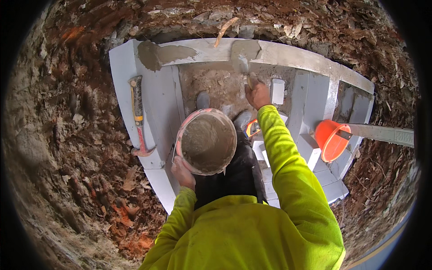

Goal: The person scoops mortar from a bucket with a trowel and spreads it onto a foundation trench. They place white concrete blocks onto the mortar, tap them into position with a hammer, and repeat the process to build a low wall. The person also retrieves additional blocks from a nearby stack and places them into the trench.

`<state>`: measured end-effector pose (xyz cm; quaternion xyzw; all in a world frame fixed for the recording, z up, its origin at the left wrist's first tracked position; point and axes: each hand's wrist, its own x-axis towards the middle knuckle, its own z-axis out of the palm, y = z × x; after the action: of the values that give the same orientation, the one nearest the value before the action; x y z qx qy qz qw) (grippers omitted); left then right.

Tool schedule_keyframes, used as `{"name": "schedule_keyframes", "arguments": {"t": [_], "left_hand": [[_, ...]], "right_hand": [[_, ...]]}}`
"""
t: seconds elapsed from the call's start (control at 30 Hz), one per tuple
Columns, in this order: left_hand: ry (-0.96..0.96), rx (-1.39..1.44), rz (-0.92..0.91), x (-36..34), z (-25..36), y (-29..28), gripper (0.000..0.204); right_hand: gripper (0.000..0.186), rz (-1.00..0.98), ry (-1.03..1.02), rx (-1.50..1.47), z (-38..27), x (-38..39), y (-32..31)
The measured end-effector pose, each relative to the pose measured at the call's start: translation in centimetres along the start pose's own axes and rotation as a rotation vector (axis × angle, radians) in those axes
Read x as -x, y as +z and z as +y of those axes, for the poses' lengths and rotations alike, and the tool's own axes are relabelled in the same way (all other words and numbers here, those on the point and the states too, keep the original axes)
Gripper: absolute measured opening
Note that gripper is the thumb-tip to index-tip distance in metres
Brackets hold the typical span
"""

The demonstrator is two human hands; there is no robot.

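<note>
My left hand [182, 173] grips the lower left rim of a mortar-smeared bucket [180, 140], its fingers by the wire handle. Wet grey mortar [204, 138] lies inside the bucket, which is in front of my legs. Stretched forward, my right hand [258, 94] is closed around the handle of a trowel [243, 66]. The trowel's blade touches a patch of wet mortar [245, 48] on the curved pale stone course [292, 56]. Another mortar smear [168, 53] covers that course farther left. Part of the trowel handle is hidden by my fingers.
A claw hammer [139, 114] lies on the grey blocks at left. At right stand an orange bucket [325, 140] and a long metal bar [382, 134]. A small white block [277, 91] sits near my right hand. Leaf-strewn soil [76, 148] surrounds the structure.
</note>
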<state>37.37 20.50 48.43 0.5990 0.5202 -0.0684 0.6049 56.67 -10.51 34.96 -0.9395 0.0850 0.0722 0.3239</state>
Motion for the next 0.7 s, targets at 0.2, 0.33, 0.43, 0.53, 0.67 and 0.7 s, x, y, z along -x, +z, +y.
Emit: {"name": "schedule_keyframes", "arguments": {"t": [0.2,0.33,0.43,0.53,0.67,0.7], "left_hand": [[-0.002,0.112,0.054,0.6,0.3,0.6,0.034],[-0.014,0.079,0.056,0.7,0.5,0.4,0.036],[-0.006,0.124,0.016,0.8,0.6,0.3,0.034],[0.008,0.165,-0.004,0.6,0.9,0.4,0.032],[0.010,0.163,-0.023,-0.4,1.1,0.9,0.031],[0.022,0.167,-0.016,-0.8,1.1,1.2,0.032]], "right_hand": [[0.040,-0.365,-0.005,0.083,-6.7,0.7,4.6],[0.052,-0.468,-0.173,0.115,-9.9,0.3,4.3],[0.060,-0.490,-0.148,0.214,-10.6,-1.7,4.0],[0.060,-0.413,-0.067,0.260,-8.4,-2.3,1.6],[0.057,-0.426,0.103,0.257,-2.9,2.2,-6.4],[0.056,-0.404,0.087,0.208,-2.2,3.9,-8.3]]}}
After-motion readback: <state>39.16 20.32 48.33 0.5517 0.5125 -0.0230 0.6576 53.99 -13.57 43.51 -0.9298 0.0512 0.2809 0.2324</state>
